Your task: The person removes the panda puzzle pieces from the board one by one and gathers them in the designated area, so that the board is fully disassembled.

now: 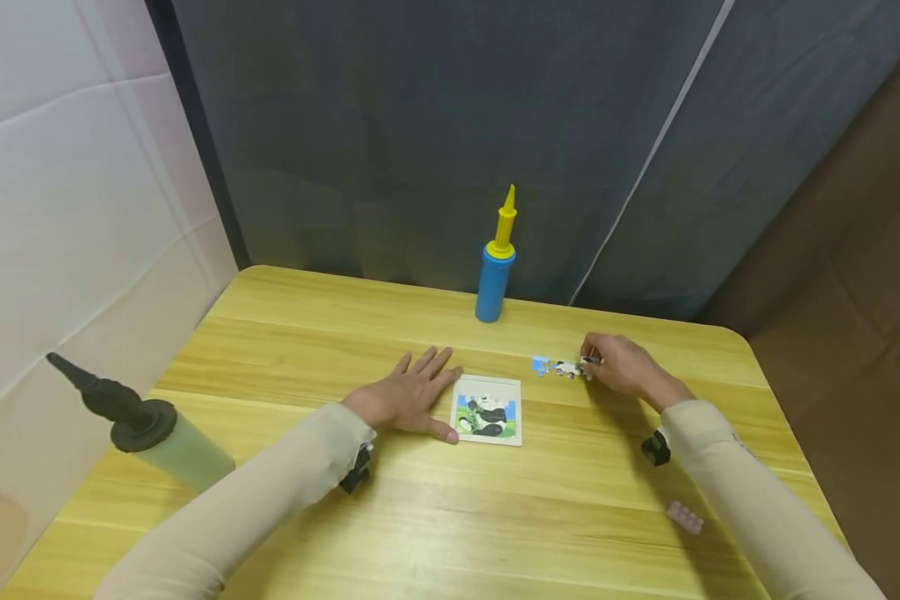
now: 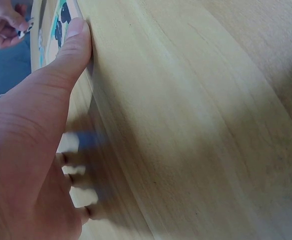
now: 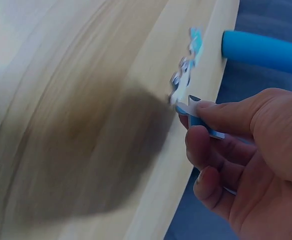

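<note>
My left hand point(image 1: 412, 398) lies on the table with fingers spread, its thumb at the left edge of a square puzzle tray point(image 1: 520, 412). Joined panda pieces point(image 1: 495, 417) fill the tray's lower part, while its upper strip is bare. In the left wrist view, the thumb point(image 2: 76, 42) rests along the tray's edge. My right hand point(image 1: 624, 364) pinches a white and blue jigsaw piece point(image 3: 193, 114) between thumb and fingers. Just left of it, a short row of pieces lies on the table: a white and black part point(image 1: 567, 368) and a blue part point(image 1: 540, 365).
A blue hand pump point(image 1: 492, 287) with a yellow nozzle stands behind the pieces, near the table's back edge. At the left is a pale green pump point(image 1: 183, 450) with a dark top. A pink toy brick point(image 1: 686, 517) lies beside the right forearm. Dark curtain hangs behind.
</note>
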A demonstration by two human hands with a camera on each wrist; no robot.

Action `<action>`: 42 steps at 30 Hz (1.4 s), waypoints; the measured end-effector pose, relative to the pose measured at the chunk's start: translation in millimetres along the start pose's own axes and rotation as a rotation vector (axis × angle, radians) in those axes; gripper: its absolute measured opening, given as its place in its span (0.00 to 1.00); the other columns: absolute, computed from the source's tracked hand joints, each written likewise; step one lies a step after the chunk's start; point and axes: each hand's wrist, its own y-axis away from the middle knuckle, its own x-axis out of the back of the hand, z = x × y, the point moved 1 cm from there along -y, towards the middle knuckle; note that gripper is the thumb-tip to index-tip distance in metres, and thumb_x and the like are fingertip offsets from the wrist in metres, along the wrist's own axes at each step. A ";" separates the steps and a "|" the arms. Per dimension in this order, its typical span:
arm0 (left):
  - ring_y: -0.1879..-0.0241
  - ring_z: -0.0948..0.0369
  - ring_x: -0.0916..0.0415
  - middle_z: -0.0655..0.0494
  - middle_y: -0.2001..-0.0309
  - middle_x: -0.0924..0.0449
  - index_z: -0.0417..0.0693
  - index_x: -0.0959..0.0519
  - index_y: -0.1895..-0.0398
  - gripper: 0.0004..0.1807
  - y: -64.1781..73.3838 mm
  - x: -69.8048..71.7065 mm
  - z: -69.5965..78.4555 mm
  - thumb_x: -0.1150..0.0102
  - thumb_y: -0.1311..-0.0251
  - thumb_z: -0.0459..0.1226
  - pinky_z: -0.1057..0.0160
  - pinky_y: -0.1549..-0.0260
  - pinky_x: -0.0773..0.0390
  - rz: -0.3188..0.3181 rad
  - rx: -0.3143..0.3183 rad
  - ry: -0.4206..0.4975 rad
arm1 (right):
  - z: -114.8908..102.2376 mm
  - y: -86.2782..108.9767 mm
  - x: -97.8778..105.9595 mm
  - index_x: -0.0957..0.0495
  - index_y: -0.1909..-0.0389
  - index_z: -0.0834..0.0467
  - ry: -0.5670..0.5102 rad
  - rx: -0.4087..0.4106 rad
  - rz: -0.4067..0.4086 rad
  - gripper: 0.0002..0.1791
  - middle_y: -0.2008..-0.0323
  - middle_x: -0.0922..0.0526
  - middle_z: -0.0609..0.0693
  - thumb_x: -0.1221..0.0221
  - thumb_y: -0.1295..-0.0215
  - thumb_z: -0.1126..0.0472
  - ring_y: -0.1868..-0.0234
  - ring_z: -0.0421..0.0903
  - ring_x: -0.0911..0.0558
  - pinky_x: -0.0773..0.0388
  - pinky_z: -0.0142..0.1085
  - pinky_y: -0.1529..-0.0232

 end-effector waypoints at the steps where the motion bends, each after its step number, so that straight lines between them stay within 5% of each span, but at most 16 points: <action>1: 0.11 0.44 0.73 0.45 0.11 0.74 0.53 0.56 0.11 0.63 0.0 0.0 0.2 0.40 0.37 0.73 0.33 0.15 0.62 0.000 -0.001 0.001 | 2.3 0.4 -0.5 0.18 0.55 0.60 -0.005 -0.008 -0.006 0.04 0.60 0.12 0.57 0.36 0.26 0.64 0.63 0.48 0.16 0.19 0.46 0.60; 12: 0.11 0.43 0.73 0.45 0.11 0.73 0.52 0.56 0.11 0.63 1.0 -0.2 0.1 0.40 0.37 0.73 0.33 0.15 0.62 0.006 0.002 0.003 | 14.6 1.6 -4.1 0.18 0.55 0.61 -0.053 -0.066 -0.073 0.04 0.63 0.13 0.55 0.39 0.24 0.65 0.68 0.44 0.20 0.25 0.38 0.65; 22: 0.11 0.44 0.73 0.45 0.11 0.74 0.53 0.56 0.11 0.63 0.5 -0.4 1.2 0.41 0.37 0.73 0.33 0.15 0.62 0.002 -0.001 -0.007 | 19.5 0.2 -8.2 0.16 0.54 0.62 -0.014 -0.092 -0.078 0.06 0.55 0.11 0.59 0.37 0.25 0.63 0.61 0.49 0.18 0.20 0.49 0.54; 42: 0.11 0.44 0.73 0.45 0.11 0.73 0.53 0.56 0.11 0.63 -0.2 -0.3 0.8 0.41 0.37 0.73 0.33 0.15 0.62 0.004 0.004 -0.011 | 20.3 -0.8 -11.0 0.17 0.54 0.64 -0.015 -0.067 -0.047 0.06 0.57 0.11 0.59 0.36 0.27 0.66 0.59 0.50 0.16 0.18 0.51 0.51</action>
